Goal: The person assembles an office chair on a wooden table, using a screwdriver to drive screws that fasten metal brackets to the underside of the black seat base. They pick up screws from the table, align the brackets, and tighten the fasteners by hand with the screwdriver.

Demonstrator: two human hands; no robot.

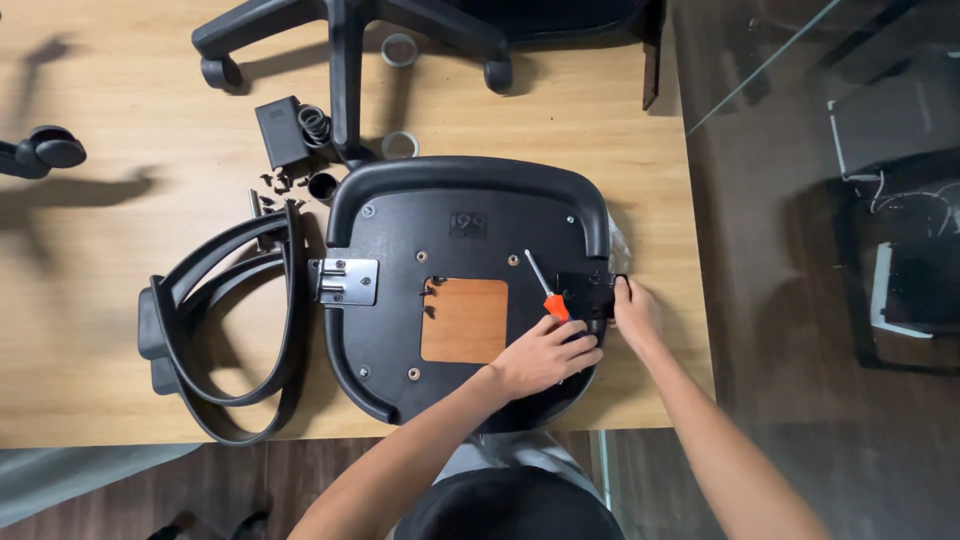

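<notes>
I see an upturned black chair seat (470, 290) lying flat on the wooden table (100, 380), its underside facing up, with a bare brown wooden patch (464, 320) showing near its middle. My left hand (545, 355) rests on the seat toward its right side, fingers curled around the orange handle of a screwdriver (545, 293); the thin metal shaft slants up and to the left, its tip over the seat's underside. My right hand (634, 312) sits at the seat's right edge, fingers closed on a black bracket (587, 296) that lies against the seat just beside the screwdriver handle. On the opposite, left edge of the seat a silver metal plate (346, 281) is mounted. Just left of that lie two curved black armrests (225, 330), touching the seat's rim. Above them, near the table's upper part, are a small black box (281, 131), a coiled spring (314, 124) and a scatter of dark screws (277, 190). The chair's wheeled base (345, 40) lies across the table's far edge.
</notes>
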